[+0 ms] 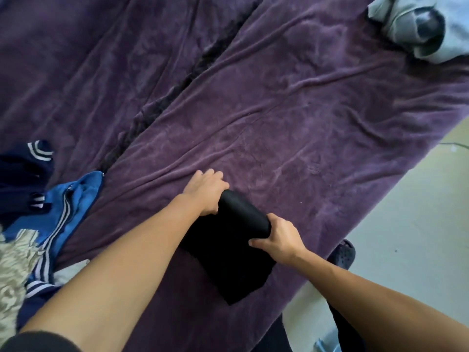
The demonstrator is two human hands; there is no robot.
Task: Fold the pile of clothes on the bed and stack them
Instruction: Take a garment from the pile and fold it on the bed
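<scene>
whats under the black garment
The black garment lies on the purple blanket, which shows around it. Anything else beneath is covered by the cloth.

The frame's left edge cut off the pile of clothes (38, 224), its top right corner a grey garment (418, 29). The fingers of the right hand (279, 237) were hidden, perhaps tucked under the fold of the black garment (228, 262).

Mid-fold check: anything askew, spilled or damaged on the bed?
Nothing stands out. The left hand and right hand grip the black garment at its folded edge; the unfolded pile lies at left, grey clothes far right. The purple blanket is merely wrinkled.
</scene>
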